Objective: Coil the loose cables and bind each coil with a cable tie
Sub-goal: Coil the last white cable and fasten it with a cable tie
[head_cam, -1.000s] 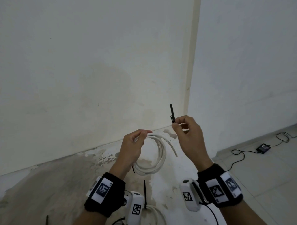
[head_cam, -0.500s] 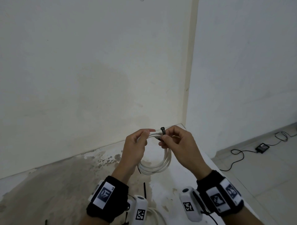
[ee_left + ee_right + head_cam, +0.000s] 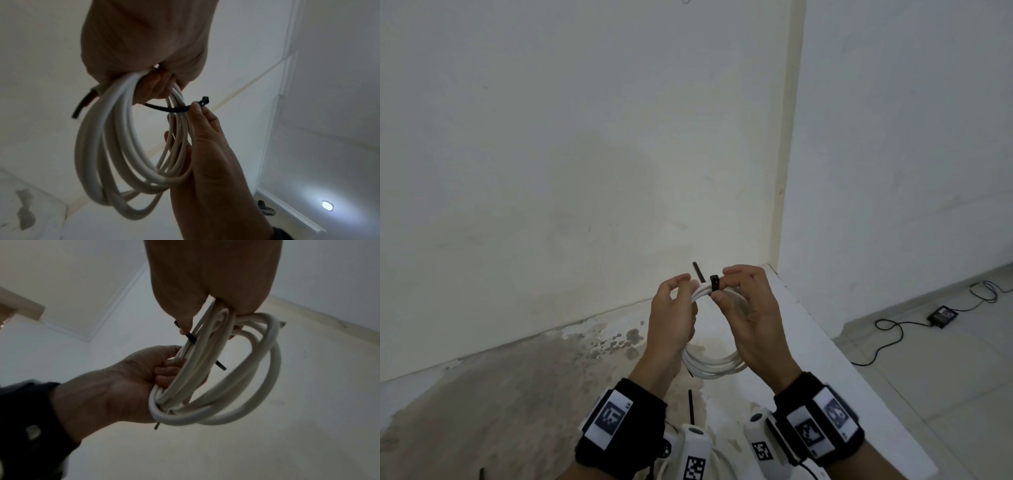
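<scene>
A white cable coil [image 3: 710, 366] hangs in the air between both hands above the stained surface. My left hand [image 3: 673, 311] grips the coil's top left, fingers curled round the strands [image 3: 168, 369]. My right hand [image 3: 746, 308] pinches the head of a black cable tie [image 3: 714, 283] at the coil's top. The tie's strap [image 3: 164, 108] passes across the strands, and its tail [image 3: 698, 271] sticks up to the left. In the left wrist view the coil [image 3: 107, 146] shows several loops with a dark cable end [image 3: 79, 108] poking out.
Another black cable tie [image 3: 691, 406] lies on the stained white surface [image 3: 517, 394] below the hands, with more white cable [image 3: 719, 459] near my wrists. The surface ends at a right edge [image 3: 835, 353]. On the floor beyond lies a black adapter [image 3: 943, 313] with its cord.
My right hand brought the black tie down from above onto the coil's top. The tie now lies across the strands with its tail sticking out left. The left hand kept its grip.
</scene>
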### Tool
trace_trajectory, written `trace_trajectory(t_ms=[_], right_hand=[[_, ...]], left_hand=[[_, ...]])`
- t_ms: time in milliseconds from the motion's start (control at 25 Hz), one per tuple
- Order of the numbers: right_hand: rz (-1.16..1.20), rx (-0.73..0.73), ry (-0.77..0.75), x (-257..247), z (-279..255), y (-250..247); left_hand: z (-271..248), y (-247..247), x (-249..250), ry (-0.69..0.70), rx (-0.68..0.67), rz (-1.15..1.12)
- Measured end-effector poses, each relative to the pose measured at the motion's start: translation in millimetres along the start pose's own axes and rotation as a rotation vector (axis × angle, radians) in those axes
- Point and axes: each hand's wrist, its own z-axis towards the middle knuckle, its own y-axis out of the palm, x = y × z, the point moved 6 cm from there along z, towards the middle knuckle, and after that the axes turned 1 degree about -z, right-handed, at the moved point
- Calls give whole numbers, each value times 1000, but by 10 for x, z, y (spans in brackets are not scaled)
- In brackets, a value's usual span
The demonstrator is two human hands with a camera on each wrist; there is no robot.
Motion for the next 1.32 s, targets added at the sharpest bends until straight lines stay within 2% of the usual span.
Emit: trace_trajectory(t_ms=[120,240,400,520,640,880,1160,1320], right_hand=[[62,34,-9,48,-12,-12],[119,28,43,111,-34,-13],[159,49,66,162,-84,3],[174,64,77,195,-112,17],[191,125,157,282,-122,23],[214,211,251,340,-188,74],[350,252,310,363,-191,114],[432,234,352,379,-212,123]], left_hand=[[-46,32,24,-91,-129,-62],[-88,57,73,-108,-228,6],[-68,36,-4,-167,-199,-24],[-48,30,-6,-80,-219,-8],[-63,49,13,7,-240,-6],[-49,14,-56,58,-138,38],[-48,-48,-122,22,-81,71],[-62,-68,-132,19,-96,125]])
